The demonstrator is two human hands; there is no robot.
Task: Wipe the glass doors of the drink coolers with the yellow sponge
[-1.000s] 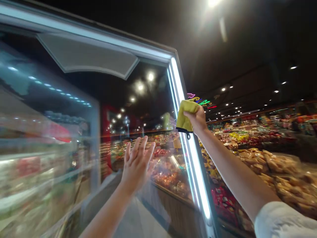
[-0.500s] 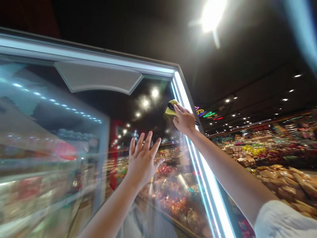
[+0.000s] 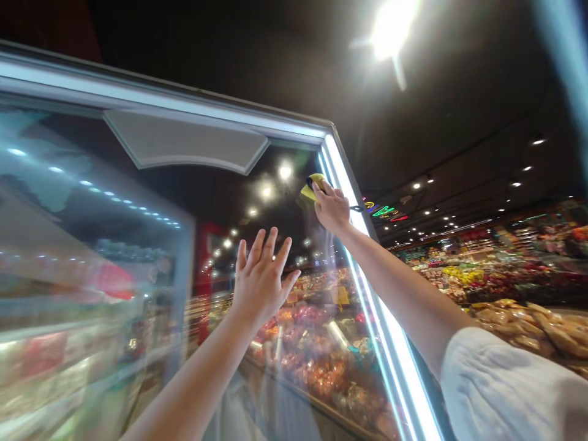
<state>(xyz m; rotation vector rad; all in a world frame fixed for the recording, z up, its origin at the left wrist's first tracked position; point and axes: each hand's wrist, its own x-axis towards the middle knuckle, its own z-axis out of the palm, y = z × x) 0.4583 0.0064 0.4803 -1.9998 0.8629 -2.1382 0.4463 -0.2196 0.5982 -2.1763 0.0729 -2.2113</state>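
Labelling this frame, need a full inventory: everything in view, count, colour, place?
Yellow fabric cloth with black edging: 1, yellow/black, near pane's upper right corner
Large flat glass pane: 1, clear, centre-left
Glowing straight-edged frame: 1, white, pane's top and right edges
Curved-edge flat panel: 1, pale grey, pane's top
Bright round lamp: 1, white, ceiling
Small spotlights: many, white, right ceiling
Thin neon sign: 1, multicoloured, right of frame
Shiny wrapped goods: many, tan, lower right
Blurred goods: uncountable, mixed colours, in or behind pane
Sleeve: 1, white, lower right
Left hand: 1, open, before pane
Right hand: 1, gripping cloth
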